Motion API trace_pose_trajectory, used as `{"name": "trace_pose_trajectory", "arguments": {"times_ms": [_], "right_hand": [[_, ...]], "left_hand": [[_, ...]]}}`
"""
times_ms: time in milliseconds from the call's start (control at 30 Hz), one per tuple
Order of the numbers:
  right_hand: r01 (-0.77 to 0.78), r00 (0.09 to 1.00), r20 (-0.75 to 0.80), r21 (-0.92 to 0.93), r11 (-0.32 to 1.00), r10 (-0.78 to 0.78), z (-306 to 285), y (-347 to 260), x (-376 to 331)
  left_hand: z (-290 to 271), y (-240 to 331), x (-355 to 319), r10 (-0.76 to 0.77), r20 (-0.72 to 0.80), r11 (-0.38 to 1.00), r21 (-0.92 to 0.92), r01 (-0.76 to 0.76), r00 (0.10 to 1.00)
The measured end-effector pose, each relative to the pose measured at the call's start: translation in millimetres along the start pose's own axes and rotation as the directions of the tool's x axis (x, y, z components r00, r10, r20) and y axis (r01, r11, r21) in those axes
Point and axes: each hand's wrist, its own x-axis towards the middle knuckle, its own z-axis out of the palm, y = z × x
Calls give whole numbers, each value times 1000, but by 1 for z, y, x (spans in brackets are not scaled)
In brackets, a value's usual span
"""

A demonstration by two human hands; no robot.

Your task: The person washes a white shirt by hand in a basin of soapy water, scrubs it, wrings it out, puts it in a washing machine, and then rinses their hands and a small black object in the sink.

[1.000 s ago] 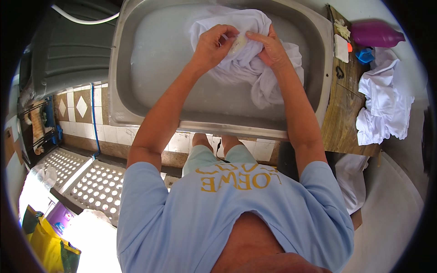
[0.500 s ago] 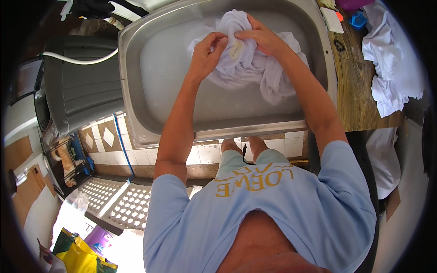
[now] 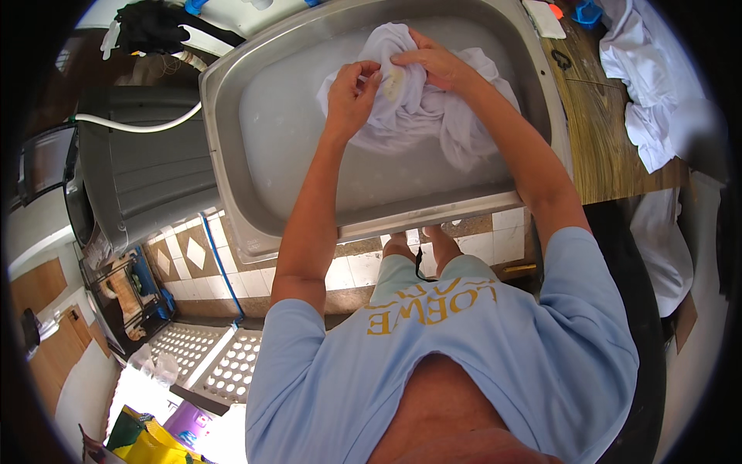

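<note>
Big steel sink (image 3: 255,93) fills the top of the view, cloudy water inside, and that's where the action is. Left of it sits a grey machine (image 3: 147,178) with a white hose (image 3: 139,126) looping over its top. Right of the sink runs a wooden counter (image 3: 610,147), a pile of white laundry (image 3: 657,85) heaped on it, well apart from the hands.

In the sink's far half lies the white cloth (image 3: 433,124), wet and bunched, trailing toward the near right corner. Both hands are on it. The left hand (image 3: 352,97) is closed, pinching a fold between thumb and fingers. The right hand (image 3: 433,66) clamps down over the top of the bunch, fingers curled tight around fabric. Between them shows a yellowish patch (image 3: 394,81), right where the two grips meet.

This looks like the scrubbing step, hand-washing that stained spot. By my read, the next move calls for keeping both grips firm and drawing the folds against each other across that patch, cloth kept low over the water.
</note>
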Motion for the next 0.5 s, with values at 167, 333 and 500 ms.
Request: {"name": "trace_pose_trajectory", "arguments": {"times_ms": [167,333,500], "right_hand": [[51,998,-50,53,997,-48,0,2,-3],[61,991,-129,107,992,-47,-3,6,-9],[52,982,-189,129,990,-27,-12,11,-7]], "left_hand": [[-1,-6,2,79,7,990,117,-80,997],[-4,-20,1,141,11,940,311,-138,990],[-7,-21,0,122,32,913,389,-125,992]]}}
